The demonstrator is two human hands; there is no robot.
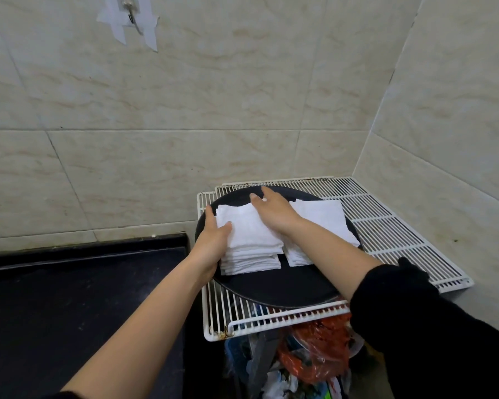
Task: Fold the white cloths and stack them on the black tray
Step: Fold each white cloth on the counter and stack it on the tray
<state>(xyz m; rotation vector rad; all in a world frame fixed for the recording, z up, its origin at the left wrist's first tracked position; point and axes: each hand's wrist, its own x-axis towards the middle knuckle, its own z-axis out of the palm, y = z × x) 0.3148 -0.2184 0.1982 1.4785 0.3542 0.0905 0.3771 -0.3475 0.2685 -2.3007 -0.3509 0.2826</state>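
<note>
**Inspector:** Where are the task's things?

**Assistant:** A round black plastic tray (271, 286) sits on a white wire rack (386, 226) in the corner of the beige tiled walls. Two stacks of folded white cloths lie on the tray. The left stack (251, 240) is several layers high. The right stack (323, 217) lies just beside it, with a narrow gap showing between them at the near edge.

**Inspector:** Left hand?

**Assistant:** The left hand (213, 240) is against the left side of the left stack. Its fingers (211, 217) lie straight along that side and the thumb rests on the top cloth. They are released, not clenched.

**Inspector:** Right hand?

**Assistant:** The right hand (274, 211) lies flat, palm down, across the far right part of the left stack. Its fingers (267, 192) are extended toward the tray's far rim. They press on the stack and grasp nothing. The forearm crosses over the right stack, and a black sleeve (415, 312) is pushed up the arm.

**Inspector:** Surroundings?

**Assistant:** A black bench (69, 283) lies to the left of the rack. Crumpled red and blue plastic bags (314, 349) sit below the rack's near edge. A metal hook (131, 15), fixed with white tape, hangs on the far wall.
</note>
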